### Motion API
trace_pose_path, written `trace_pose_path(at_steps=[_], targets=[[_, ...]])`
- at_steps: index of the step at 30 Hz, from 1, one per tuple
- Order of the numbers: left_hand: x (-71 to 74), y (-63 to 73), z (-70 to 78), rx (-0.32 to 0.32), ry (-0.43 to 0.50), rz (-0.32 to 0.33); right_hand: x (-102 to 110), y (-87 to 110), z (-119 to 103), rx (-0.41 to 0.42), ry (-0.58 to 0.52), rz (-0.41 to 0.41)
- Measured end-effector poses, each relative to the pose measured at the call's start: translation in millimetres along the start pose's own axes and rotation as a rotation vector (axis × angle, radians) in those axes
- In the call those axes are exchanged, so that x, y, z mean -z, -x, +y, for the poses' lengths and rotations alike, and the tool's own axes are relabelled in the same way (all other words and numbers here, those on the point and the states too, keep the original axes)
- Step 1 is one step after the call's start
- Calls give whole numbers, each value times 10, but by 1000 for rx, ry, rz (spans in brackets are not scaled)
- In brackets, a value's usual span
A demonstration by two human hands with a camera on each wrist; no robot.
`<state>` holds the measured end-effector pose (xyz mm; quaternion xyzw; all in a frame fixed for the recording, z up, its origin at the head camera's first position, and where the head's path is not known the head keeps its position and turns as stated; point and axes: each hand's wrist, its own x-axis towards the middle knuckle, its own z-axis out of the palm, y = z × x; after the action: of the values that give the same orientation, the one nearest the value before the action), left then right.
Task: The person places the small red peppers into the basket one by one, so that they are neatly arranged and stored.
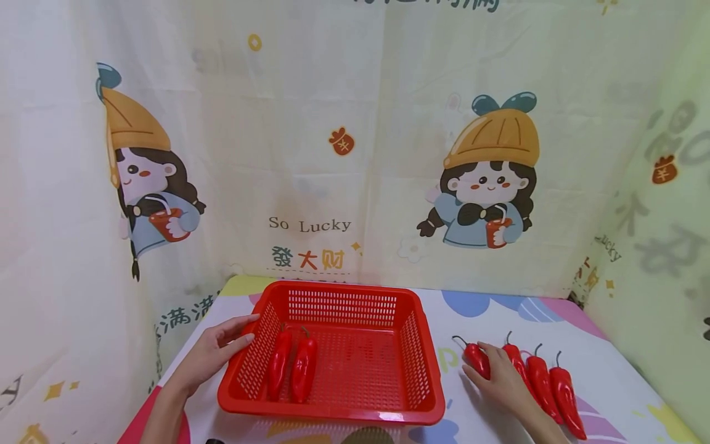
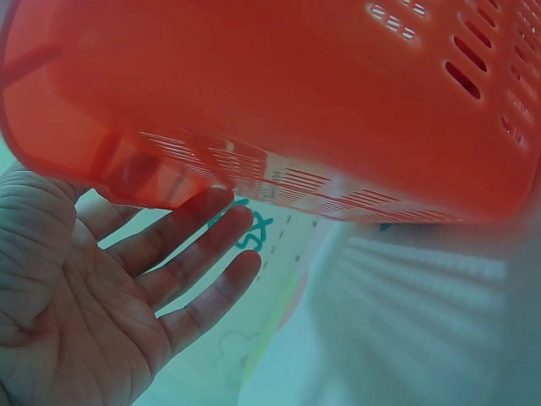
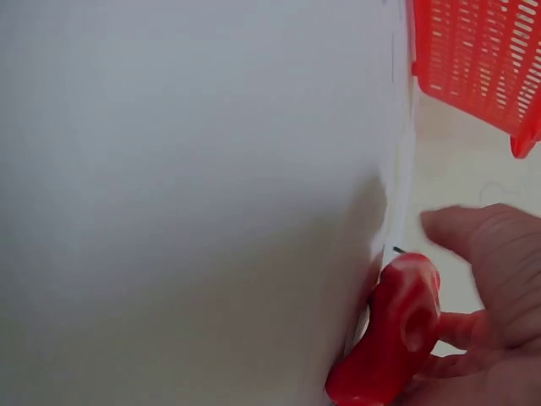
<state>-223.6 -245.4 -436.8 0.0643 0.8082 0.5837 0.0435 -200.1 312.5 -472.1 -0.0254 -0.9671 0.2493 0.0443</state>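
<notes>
A red basket (image 1: 344, 412) fills the middle of the table (image 1: 455, 324) before you, two red peppers (image 1: 303, 370) lying side by side in its left part. Its right wall stands between them and the single pepper (image 1: 476, 359) at your other hand. Three more peppers (image 1: 540, 379) fan out just to the right, partly hidden by your forearm. Behind, a pale curtain (image 1: 383, 203) carries cartoon figures in yellow hats; a small dark object (image 1: 214, 441) shows at the lower edge.

Your left hand (image 1: 213, 350) reaches to the basket's left side, fingers nearly straight and spread against its outer wall. Your right hand (image 1: 501, 379) bends down over the single pepper, thumb and fingers on either side; the dim wrist view cannot settle whether they grip it.
</notes>
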Motion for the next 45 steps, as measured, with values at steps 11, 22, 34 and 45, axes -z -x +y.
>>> trace_pose_path(at_steps=[11,22,34,45], targets=[[-2,-10,17,2,-7,4,-6,-18,-18,-13,38,-9],[-5,5,17,13,-10,5,-18,-13,-22,-27,18,-6],[-5,5,8,7,-6,2,-6,28,-46,-63,-52,4],[2,-4,2,7,9,-2,64,41,-142,-47,-133,26]])
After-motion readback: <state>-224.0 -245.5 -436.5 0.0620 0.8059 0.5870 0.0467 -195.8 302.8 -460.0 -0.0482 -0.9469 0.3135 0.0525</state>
